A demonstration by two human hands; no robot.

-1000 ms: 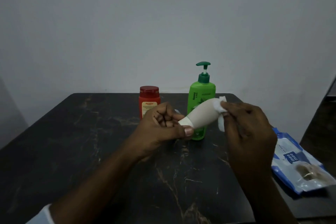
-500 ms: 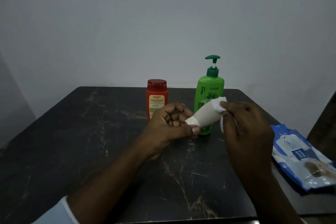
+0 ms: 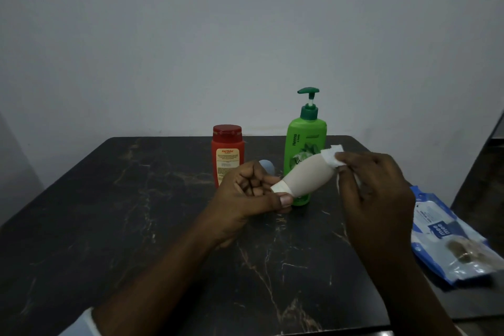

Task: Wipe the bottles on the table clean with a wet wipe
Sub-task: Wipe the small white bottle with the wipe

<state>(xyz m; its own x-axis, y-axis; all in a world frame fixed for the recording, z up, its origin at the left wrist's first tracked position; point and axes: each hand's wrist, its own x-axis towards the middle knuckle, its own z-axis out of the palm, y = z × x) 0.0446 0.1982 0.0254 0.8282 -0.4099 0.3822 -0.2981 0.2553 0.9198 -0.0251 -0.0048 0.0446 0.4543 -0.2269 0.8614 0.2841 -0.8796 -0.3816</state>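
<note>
Above the middle of the dark table (image 3: 136, 213), the person holds a small beige bottle (image 3: 308, 177) in the air, lying almost flat, with its narrow end to the left and its wide end to the right and a little higher. The left hand (image 3: 251, 194) has the fingers curled in, and the thumb pinches the narrow end. The right hand (image 3: 379, 194) pinches a white wet wipe (image 3: 331, 157) with thumb and fingers and presses it on the wide end.

Compared with a second ago, very little has changed: both hands keep the same grip, the wipe stays at the wide end, and only the view has shifted a bit. I judge that the person is still rubbing this one end, so the long side of the bottle probably remains to be wiped.

Just behind the hands stands a green pump bottle (image 3: 305, 139), upright, with its pump on top. To its left, a little apart, stands a red bottle (image 3: 227, 150) with its red cap on. Both are opaque, so I cannot tell how full they are, and it seems they wait for their turn. A small pale blue thing (image 3: 266, 166) shows behind the left hand; I cannot tell what it is.

At the right edge of the table lies a blue and white pack of wipes (image 3: 447, 237), flat; whether it is open I cannot tell
</note>
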